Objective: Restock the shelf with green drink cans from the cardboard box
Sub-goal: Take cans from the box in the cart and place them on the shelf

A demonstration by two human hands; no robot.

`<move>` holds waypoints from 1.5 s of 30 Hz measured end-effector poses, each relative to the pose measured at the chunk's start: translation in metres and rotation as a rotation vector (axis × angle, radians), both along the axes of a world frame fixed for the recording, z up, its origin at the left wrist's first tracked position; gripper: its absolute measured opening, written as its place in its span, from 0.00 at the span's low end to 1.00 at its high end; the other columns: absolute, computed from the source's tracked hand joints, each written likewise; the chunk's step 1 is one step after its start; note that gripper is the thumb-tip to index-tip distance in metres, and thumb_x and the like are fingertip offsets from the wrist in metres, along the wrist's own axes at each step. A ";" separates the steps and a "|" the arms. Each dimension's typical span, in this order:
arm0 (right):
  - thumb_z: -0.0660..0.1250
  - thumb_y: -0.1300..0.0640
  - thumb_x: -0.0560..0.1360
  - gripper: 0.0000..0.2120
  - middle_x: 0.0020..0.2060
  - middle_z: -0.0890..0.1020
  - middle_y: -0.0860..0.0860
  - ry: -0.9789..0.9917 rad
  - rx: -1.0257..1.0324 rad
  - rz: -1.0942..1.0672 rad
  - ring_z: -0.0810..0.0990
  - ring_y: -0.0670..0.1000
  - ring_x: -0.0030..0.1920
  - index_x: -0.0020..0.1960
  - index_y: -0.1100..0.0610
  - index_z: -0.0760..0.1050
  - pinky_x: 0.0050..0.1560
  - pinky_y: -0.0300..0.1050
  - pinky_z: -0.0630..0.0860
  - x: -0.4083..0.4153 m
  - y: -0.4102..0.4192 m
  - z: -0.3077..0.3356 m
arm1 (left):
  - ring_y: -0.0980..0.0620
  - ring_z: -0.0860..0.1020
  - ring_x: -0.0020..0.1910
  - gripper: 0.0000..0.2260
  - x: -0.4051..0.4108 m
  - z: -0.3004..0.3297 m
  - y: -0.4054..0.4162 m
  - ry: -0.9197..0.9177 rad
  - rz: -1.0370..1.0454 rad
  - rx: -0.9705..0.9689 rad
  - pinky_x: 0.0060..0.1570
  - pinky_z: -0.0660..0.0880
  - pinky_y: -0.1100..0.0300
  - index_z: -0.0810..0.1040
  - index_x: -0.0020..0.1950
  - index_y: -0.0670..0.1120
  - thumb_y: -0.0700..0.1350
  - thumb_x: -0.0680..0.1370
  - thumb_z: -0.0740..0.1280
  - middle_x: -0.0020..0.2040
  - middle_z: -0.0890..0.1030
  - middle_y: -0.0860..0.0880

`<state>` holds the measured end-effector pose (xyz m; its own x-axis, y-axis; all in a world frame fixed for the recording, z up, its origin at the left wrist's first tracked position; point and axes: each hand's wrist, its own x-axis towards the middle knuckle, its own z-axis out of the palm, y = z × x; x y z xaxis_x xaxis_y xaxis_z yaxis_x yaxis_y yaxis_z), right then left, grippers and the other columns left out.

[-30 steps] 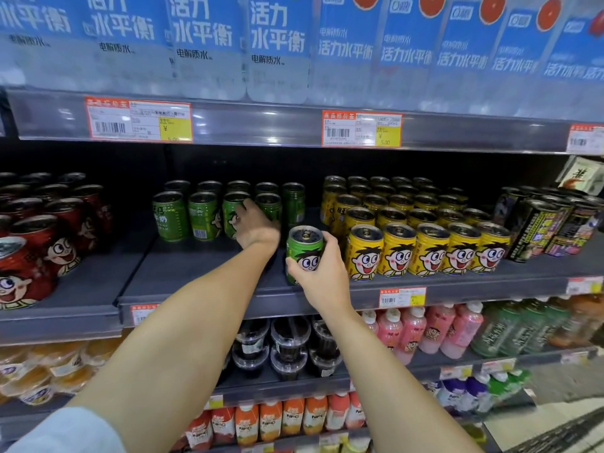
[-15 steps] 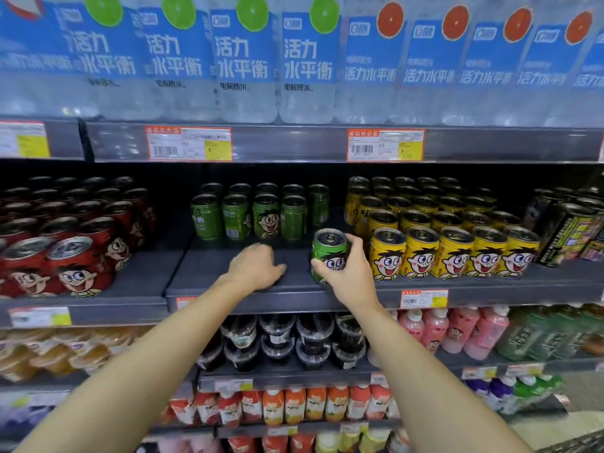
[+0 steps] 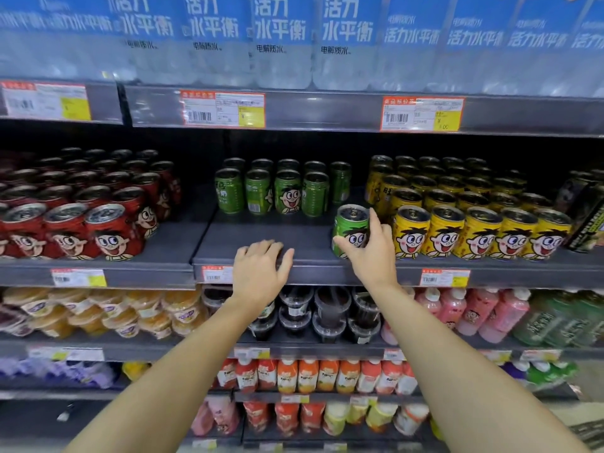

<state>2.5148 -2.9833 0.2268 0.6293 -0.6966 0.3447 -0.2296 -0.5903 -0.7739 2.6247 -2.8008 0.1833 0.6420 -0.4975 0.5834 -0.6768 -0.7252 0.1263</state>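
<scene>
While the right hand [image 3: 372,253] pinched it, the green can [image 3: 350,229] stood upright on the shelf [image 3: 313,243], its cartoon face forward. Spread flat, the left hand [image 3: 258,273] rested on the shelf edge.

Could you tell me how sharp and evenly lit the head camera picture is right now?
Head view: centre fairly sharp, with the green can in the right hand readable; water bottles on top and the lower corners smear; wide-angle bends the shelf edge; the shelf back is in dark shadow.
</scene>
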 end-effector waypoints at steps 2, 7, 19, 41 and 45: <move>0.76 0.50 0.71 0.43 0.63 0.72 0.54 -0.044 0.071 -0.011 0.71 0.53 0.65 0.79 0.53 0.58 0.67 0.50 0.70 -0.004 0.002 0.001 | 0.45 0.82 0.49 0.20 -0.002 -0.003 0.000 -0.033 0.005 0.019 0.49 0.72 0.51 0.83 0.55 0.45 0.56 0.80 0.57 0.50 0.84 0.47; 0.77 0.54 0.70 0.34 0.59 0.75 0.53 -0.074 0.126 -0.035 0.75 0.51 0.59 0.71 0.55 0.67 0.63 0.54 0.74 -0.007 0.001 0.007 | 0.44 0.82 0.49 0.20 -0.004 -0.005 0.000 -0.057 0.011 0.010 0.49 0.74 0.51 0.83 0.50 0.42 0.55 0.80 0.57 0.50 0.85 0.44; 0.74 0.57 0.70 0.23 0.52 0.80 0.56 0.084 0.070 -0.073 0.80 0.58 0.53 0.62 0.60 0.71 0.47 0.48 0.75 0.020 -0.009 0.032 | 0.44 0.82 0.55 0.21 -0.001 -0.009 0.003 -0.119 -0.024 -0.021 0.54 0.76 0.51 0.84 0.51 0.42 0.54 0.80 0.56 0.54 0.84 0.42; 0.75 0.55 0.72 0.25 0.59 0.81 0.60 0.018 0.097 -0.126 0.80 0.62 0.60 0.66 0.58 0.74 0.58 0.49 0.75 0.110 -0.056 0.028 | 0.46 0.83 0.52 0.17 0.004 -0.017 -0.001 -0.214 -0.029 -0.087 0.50 0.76 0.53 0.84 0.48 0.43 0.52 0.77 0.61 0.51 0.85 0.44; 0.73 0.55 0.73 0.25 0.60 0.81 0.60 0.023 0.085 -0.134 0.79 0.62 0.61 0.67 0.59 0.72 0.59 0.51 0.75 0.119 -0.061 0.022 | 0.46 0.83 0.52 0.18 0.004 -0.013 0.001 -0.214 -0.045 -0.075 0.51 0.78 0.53 0.84 0.48 0.43 0.52 0.78 0.59 0.51 0.85 0.44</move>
